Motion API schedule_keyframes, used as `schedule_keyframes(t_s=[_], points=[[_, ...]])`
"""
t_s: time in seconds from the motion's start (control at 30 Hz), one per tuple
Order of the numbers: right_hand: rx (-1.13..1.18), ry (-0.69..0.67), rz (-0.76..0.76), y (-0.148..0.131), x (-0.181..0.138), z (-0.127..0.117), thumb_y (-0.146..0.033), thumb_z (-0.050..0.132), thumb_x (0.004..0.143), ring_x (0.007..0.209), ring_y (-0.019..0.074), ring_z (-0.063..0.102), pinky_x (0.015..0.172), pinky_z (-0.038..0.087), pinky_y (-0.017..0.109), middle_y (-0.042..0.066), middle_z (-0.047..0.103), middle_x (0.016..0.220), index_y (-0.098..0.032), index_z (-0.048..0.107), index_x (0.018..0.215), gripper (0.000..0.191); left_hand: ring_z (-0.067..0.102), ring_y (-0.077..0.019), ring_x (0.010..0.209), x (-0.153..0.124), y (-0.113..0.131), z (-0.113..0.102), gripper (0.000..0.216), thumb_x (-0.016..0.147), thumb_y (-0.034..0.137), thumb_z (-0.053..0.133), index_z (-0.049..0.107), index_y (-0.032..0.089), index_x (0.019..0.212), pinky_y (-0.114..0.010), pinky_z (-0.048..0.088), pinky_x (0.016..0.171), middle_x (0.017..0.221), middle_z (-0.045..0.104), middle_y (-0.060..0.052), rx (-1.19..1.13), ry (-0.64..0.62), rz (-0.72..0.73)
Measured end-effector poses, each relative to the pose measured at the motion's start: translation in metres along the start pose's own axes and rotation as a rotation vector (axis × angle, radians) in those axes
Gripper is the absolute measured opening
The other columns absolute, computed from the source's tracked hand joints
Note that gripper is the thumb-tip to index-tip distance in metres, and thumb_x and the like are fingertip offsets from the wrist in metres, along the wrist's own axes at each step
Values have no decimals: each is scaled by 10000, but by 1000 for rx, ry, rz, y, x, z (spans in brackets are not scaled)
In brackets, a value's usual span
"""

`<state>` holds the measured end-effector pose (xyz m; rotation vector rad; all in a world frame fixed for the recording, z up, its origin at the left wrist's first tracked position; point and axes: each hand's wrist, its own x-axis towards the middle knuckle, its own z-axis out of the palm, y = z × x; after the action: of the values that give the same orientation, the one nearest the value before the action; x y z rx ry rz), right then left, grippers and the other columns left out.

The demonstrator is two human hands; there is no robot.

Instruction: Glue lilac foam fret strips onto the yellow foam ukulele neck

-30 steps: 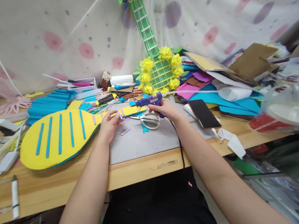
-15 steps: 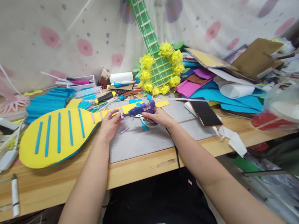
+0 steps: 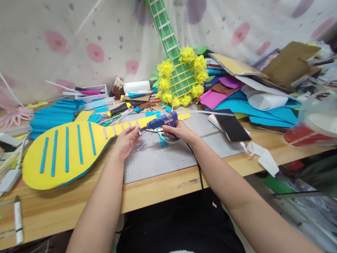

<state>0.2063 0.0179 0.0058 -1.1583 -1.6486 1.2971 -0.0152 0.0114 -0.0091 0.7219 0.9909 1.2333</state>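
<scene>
the blue glue gun [image 3: 162, 121] has swung left, its tip near a purple strip [image 3: 139, 130].
the left hand [image 3: 127, 142] seems to pinch the strip in its fingers, contact with the tip unclear; the right hand [image 3: 177, 131] grips the gun. the yellow guitar shape [image 3: 59, 155] lies on the tabletop [image 3: 163, 190], neck behind both hands; scissors [image 3: 156, 130] crowd in under the gun.

passable: bare front of grey mat [image 3: 160, 162] and desk [image 3: 160, 192] edge below, between the forearms [image 3: 102, 203] | right side of lane: hanging black cord [image 3: 200, 175] | beyond: glue gun [image 3: 158, 122] over scissors [image 3: 156, 130] | left: yellow guitar shape [image 3: 58, 155] | right: phone [image 3: 233, 125], bagged tub [image 3: 314, 124] | rear: green guitar [image 3: 177, 74], paper heap [image 3: 260, 110]
</scene>
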Motion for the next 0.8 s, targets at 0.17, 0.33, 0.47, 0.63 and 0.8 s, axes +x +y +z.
schedule_keyframes(t_s=[0.17,0.33,0.47,0.63,0.8], points=[[-19,-33,-14,0,0,0,-555,589,675,449,62,379,478,293,236,-36,451,485,-153,509,589,418,579,-66,548,2,0,-2,202,619,196,739,617,124,763,-156,478,489,626,611,11,-18,5,-30],[-30,-34,-6,-3,-2,-1,-555,594,668,450,60,378,485,298,236,-38,448,490,-148,510,594,422,568,-61,533,2,0,-1,181,642,207,724,607,121,750,-169,488,512,604,589,20,3,8,-23],[-46,-46,-9,-2,-1,1,-563,584,669,451,59,378,484,296,233,-41,443,484,-145,514,602,429,559,-56,514,1,0,0,165,657,204,713,604,119,745,-175,497,517,595,583,22,7,12,-21],[-68,-20,-7,-2,-1,-2,-568,583,664,446,61,374,476,296,230,-37,444,478,-145,524,602,432,564,-58,520,0,1,1,156,664,199,708,595,119,734,-172,500,517,594,585,17,2,22,-21],[-162,179,-21,-10,-7,-42,-548,554,705,416,61,362,442,286,224,-32,429,451,-148,552,612,412,558,-57,516,-2,3,4,153,664,193,707,585,119,718,-170,498,508,583,577,18,-11,37,-14]])
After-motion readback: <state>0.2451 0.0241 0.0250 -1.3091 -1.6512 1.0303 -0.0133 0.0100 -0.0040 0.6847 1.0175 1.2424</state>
